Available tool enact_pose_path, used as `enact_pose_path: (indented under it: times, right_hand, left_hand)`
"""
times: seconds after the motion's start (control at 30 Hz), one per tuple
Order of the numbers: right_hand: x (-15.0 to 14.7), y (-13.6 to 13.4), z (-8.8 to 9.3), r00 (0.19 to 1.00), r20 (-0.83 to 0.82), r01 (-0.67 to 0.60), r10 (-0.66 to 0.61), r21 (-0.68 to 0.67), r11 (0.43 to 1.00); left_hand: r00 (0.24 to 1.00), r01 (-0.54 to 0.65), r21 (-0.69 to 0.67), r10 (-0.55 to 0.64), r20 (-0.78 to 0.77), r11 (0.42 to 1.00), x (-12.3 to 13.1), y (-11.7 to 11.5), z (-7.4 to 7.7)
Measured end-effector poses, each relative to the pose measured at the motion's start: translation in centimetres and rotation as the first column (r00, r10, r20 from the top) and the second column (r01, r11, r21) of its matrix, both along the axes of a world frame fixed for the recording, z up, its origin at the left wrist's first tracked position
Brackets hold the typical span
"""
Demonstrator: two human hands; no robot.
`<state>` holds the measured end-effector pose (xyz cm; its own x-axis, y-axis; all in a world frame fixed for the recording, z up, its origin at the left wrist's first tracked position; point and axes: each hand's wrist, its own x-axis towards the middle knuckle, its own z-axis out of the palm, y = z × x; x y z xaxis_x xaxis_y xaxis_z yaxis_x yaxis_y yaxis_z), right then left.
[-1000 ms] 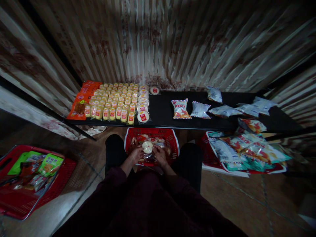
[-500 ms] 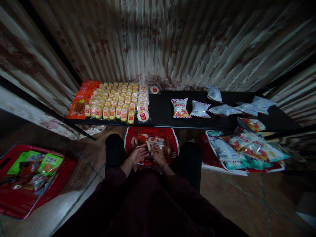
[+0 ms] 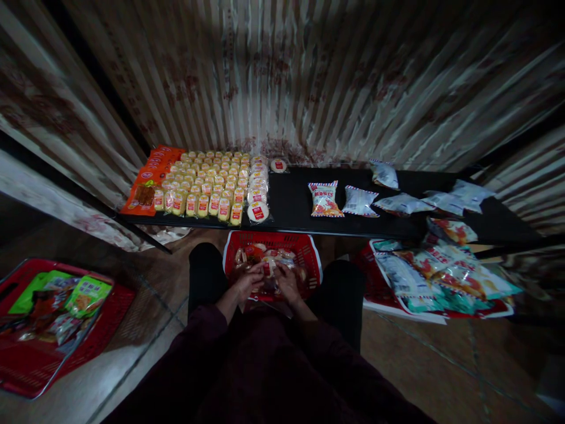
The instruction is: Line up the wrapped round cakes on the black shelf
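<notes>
Both my hands reach into a red basket (image 3: 309, 253) that sits between my knees, below a black shelf (image 3: 291, 203). My left hand (image 3: 247, 282) and my right hand (image 3: 286, 281) curl around wrapped round snack packets (image 3: 269, 265) inside the basket; the exact packet each holds is hard to make out. On the shelf above, rows of small yellow wrapped cakes (image 3: 207, 188) lie next to a column of round white packets (image 3: 258, 188).
An orange packet (image 3: 150, 176) lies at the shelf's left end. Striped snack bags (image 3: 324, 198) and pale bags (image 3: 404, 203) lie to the right. A second red basket (image 3: 57, 318) with green packets sits on the floor left. A heap of bags (image 3: 436, 271) lies right.
A round white packet held up between my hands a second ago has gone down into the basket; both hands now dip lower among the packets. The view shifted slightly.
</notes>
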<state>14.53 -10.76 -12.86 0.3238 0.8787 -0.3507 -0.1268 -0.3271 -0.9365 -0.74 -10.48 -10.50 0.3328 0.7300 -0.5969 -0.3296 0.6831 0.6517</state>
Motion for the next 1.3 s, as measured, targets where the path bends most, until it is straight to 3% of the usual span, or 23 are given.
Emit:
enact_pose_path:
  times: [0.2,0.43,0.63,0.77,0.93,1.17,1.3]
  right_hand:
    - [0.6,-0.2,1.0,0.997,-0.012,0.076,-0.075,0.021,0.997]
    - [0.3,0.0,0.4,0.994,-0.090,0.058,-0.060,-0.024,0.998]
    - [0.1,0.0,1.3,0.977,-0.191,0.084,-0.091,-0.047,0.995]
    - [-0.1,-0.1,2.3,0.978,-0.207,0.009,-0.016,-0.035,0.999]
    - [-0.1,0.2,2.8,0.999,-0.023,-0.040,0.041,0.047,0.998]
    - [-0.2,0.7,3.9,0.992,0.082,-0.104,0.091,0.167,0.981]
    - [-0.6,1.2,5.4,0.990,0.091,-0.124,0.108,0.202,0.971]
  left_hand:
    - [0.986,-0.164,-0.068,0.164,0.007,0.984,0.0,0.4,-0.4]
    - [0.994,-0.111,0.029,0.111,-0.004,0.993,-0.1,0.2,-1.2]
    - [0.992,-0.120,0.007,0.120,0.027,0.993,-0.1,0.3,-1.0]
    - [0.988,-0.150,-0.001,0.150,0.040,0.989,0.0,0.5,-0.5]
    - [0.983,-0.183,0.042,0.182,0.024,0.982,0.2,0.7,0.3]
    - [0.973,-0.126,0.253,0.169,-0.159,0.959,-0.3,1.4,2.5]
    - [0.963,-0.122,0.359,0.198,-0.185,0.925,-0.7,2.1,3.9]
